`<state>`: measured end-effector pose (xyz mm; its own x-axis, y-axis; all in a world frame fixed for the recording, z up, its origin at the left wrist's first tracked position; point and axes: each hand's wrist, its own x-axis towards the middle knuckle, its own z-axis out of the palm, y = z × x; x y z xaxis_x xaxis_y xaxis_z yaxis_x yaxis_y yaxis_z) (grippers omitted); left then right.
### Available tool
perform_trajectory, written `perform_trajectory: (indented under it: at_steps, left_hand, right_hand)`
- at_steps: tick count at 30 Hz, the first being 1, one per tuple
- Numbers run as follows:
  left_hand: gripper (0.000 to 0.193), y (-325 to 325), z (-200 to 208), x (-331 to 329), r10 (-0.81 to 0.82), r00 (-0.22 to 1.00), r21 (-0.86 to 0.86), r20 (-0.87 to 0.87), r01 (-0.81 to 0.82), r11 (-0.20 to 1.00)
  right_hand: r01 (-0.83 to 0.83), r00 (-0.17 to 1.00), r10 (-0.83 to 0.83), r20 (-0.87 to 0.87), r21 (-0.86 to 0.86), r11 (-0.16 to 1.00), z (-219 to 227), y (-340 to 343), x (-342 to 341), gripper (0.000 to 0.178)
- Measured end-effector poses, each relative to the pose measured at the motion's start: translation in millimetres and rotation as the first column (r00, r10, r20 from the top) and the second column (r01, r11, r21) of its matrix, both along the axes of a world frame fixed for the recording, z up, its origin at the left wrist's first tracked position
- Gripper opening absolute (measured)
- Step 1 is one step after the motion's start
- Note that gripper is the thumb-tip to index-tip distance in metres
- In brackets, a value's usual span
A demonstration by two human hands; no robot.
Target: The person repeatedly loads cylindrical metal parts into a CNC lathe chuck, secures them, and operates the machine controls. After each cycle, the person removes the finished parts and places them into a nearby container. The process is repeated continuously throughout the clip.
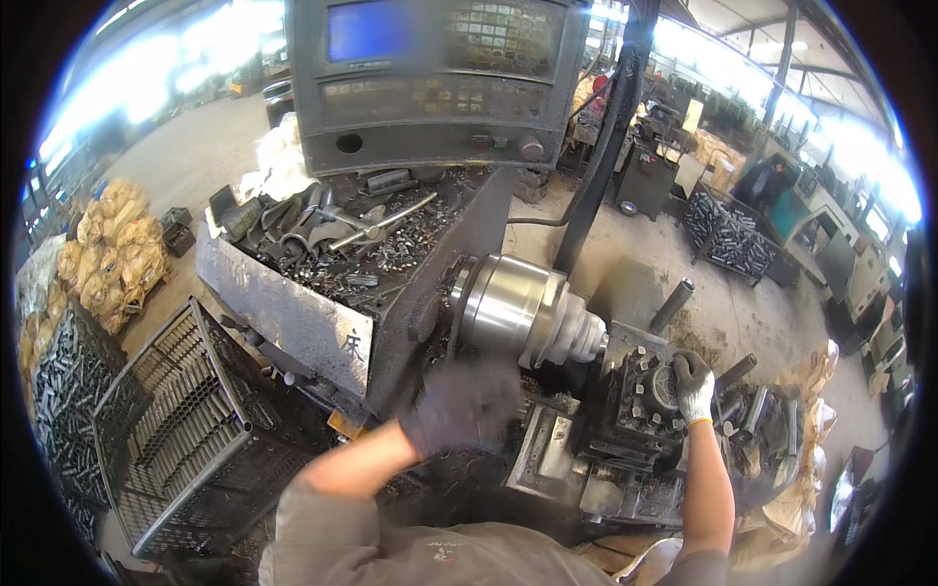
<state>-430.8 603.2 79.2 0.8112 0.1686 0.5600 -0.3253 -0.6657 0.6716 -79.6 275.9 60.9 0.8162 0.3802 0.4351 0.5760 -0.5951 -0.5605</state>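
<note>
My left hand (464, 405), in a dark glove, is smeared by motion in front of the lathe's shiny metal chuck (503, 305). Its fingers cannot be made out, nor whether it holds anything. A stepped bright nose (572, 334) sticks out from the chuck toward the right. My right hand (694, 384) wears a pale glove with dark, soiled fingers. It is closed on the right side of the dark, greasy tool post (657, 391). Beneath the tool post lies the lathe's carriage (547, 449).
A control panel (430, 98) with a blue screen stands ahead. Metal chips and tools lie on a dirty tray (283, 283) left of the chuck. A wire crate (186, 430) of rods stands at lower left. Upright bar (672, 305) rises behind the tool post; sacks (112, 234) are farther left.
</note>
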Motion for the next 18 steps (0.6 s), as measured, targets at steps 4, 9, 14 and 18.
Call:
perform_trajectory:
  at_steps: [4, 9, 14, 18]
  left_hand:
    - [0.017, -51.6, -197.6, -64.8, 0.173, 0.96, 0.133, -0.22, -0.147, 0.98]
    - [0.037, -11.9, -287.2, -166.3, 0.808, 0.209, -0.159, -0.55, -0.977, 0.144]
    - [0.048, 10.7, -262.6, -199.7, 0.958, 0.192, -0.047, -0.211, -0.981, 0.186]
    - [0.034, 22.9, -238.0, -210.5, 0.909, 0.18, -0.079, -0.376, -0.984, 0.162]
  right_hand:
    - [0.011, 1.0, -0.011, 0.009, 0.004, 1.0, 5.8, 2.7, -8.0, 0.029]
    - [-0.001, 0.998, 0.0, 0.057, 0.018, 1.0, 6.2, 3.3, -13.0, 0.028]
    - [0.022, 0.999, -0.022, 0.028, 0.006, 1.0, 11.4, 7.2, -15.2, 0.028]
    - [-0.007, 1.0, 0.007, 0.003, 0.02, 1.0, 21.4, 6.8, -23.1, 0.03]
